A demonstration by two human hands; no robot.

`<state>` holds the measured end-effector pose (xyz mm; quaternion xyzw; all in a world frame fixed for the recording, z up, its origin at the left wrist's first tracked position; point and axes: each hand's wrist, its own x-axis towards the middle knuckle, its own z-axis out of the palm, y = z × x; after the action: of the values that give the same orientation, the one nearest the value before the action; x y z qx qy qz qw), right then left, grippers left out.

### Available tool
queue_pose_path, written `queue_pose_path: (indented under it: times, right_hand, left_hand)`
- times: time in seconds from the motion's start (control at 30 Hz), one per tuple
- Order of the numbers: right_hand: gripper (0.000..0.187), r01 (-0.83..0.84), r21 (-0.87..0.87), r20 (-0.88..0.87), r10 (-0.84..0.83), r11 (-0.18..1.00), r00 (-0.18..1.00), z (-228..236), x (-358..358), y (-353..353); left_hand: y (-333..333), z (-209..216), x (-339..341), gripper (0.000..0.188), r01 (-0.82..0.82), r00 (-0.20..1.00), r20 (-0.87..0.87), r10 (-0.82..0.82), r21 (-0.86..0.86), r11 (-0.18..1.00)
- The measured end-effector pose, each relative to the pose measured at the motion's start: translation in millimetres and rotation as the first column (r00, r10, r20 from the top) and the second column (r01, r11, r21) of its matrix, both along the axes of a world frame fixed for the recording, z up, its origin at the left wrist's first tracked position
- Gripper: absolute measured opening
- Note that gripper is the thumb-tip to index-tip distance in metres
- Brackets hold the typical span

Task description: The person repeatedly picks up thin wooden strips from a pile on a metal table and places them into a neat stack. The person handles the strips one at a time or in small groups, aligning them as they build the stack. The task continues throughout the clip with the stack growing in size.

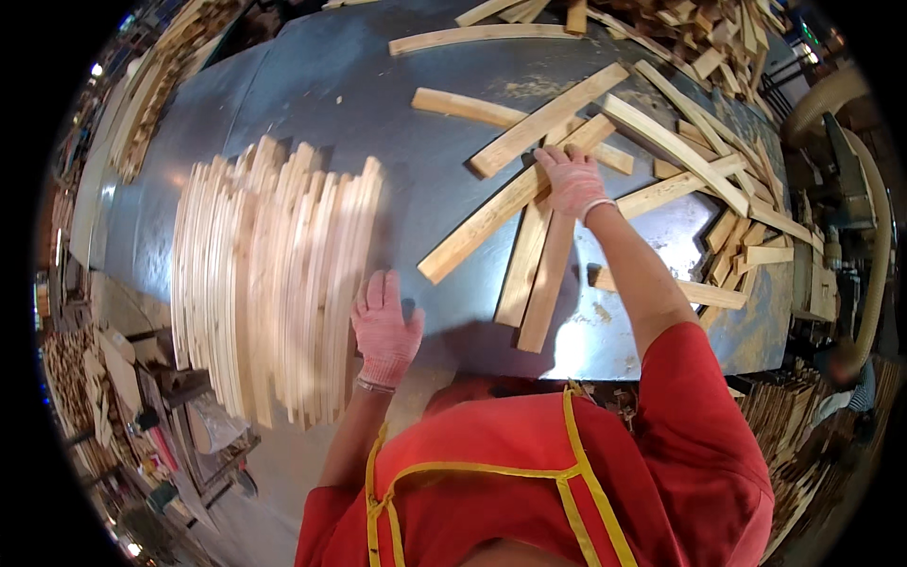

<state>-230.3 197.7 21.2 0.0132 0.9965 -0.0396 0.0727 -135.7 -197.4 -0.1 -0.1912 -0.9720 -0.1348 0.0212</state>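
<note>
My left hand, in a pinkish work glove, is open with its fingers stretched upward. It is beside the right edge of a row of pale wooden strips packed side by side, their ends uneven. My right hand, gloved the same way, lies palm down over several crossed wooden slats, fingers extended and slightly spread. Under and beside it are a long slanting slat and two slats pointing toward me, one of them a darker slat. Another slat lies just beyond my fingers.
Dark metal tabletop underneath. Loose slats overlap at the right, with a heap of offcuts at the far right. A long wood stack stands far left. A machine with a pale hose is beyond the right edge.
</note>
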Motion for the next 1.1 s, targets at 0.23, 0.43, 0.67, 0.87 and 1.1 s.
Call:
queue_pose_path:
  times: [0.23,0.43,0.67,0.87,1.1]
  right_hand:
    - [0.054,-0.181,-0.109,0.328,0.207,0.977,0.922,42,17,58]
    - [0.068,0.066,-0.093,0.263,-0.04,0.993,0.964,83,48,157]
    - [0.07,0.288,-0.21,0.165,-0.257,0.934,0.952,39,115,267]
    - [0.088,0.39,0.029,0.046,-0.391,0.92,0.919,1,168,318]
    - [0.089,0.456,0.125,0.098,-0.468,0.881,0.878,-3,171,265]
  left_hand:
    - [126,6,-104,0.075,0.153,0.971,-0.2,-0.135,0.079,0.985]
    - [203,2,-182,0.069,0.136,0.98,-0.166,-0.111,0.151,0.979]
    - [276,-19,-154,0.078,0.021,0.985,0.164,-0.058,0.22,0.975]
    - [247,-36,-30,0.082,0.275,0.95,0.162,-0.268,-0.021,0.961]
    - [184,-47,-14,0.068,0.208,0.964,0.186,-0.189,-0.086,0.974]
